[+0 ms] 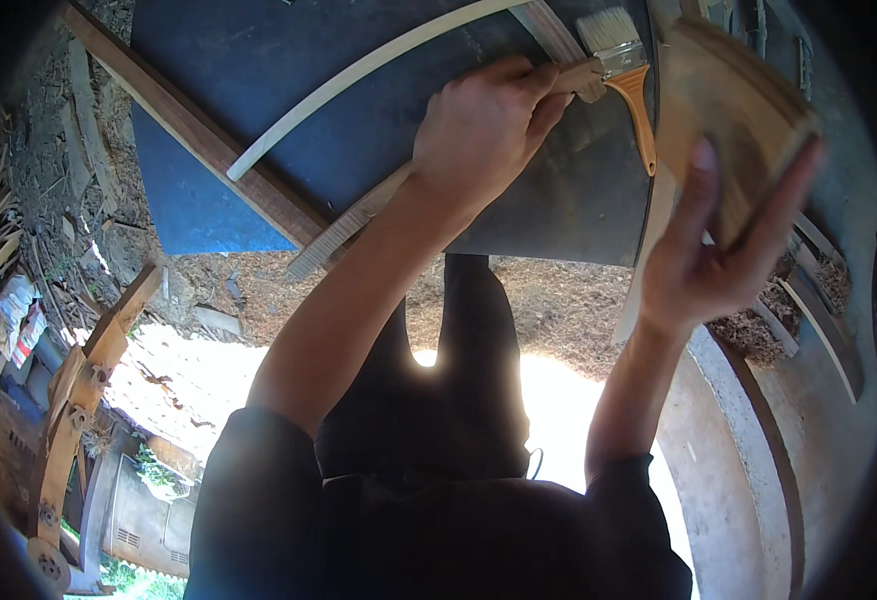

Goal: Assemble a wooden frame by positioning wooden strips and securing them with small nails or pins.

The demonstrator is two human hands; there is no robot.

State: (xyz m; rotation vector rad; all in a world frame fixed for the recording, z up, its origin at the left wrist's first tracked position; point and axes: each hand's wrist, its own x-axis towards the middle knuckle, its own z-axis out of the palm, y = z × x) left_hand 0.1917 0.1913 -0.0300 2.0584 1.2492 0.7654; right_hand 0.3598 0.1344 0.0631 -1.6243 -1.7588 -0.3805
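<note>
My left hand (484,130) is closed around a narrow wooden strip (364,215), which slants across the dark blue board (349,140). The strip's far end comes out past my thumb, beside a paintbrush (631,90) with pale bristles and an orange handle. On the right, my right hand (719,240) grips a brown wooden block (734,110) between thumb and fingers. Motion smears the block and the fingertips, so its exact shape is unclear.
A pale thin strip (359,75) and a brown wooden bar (194,125) lie on the board's left part. Wood shavings (569,305) cover the ground below. Curved wood pieces (824,335) are at right; a jointed timber (84,390) stands at left.
</note>
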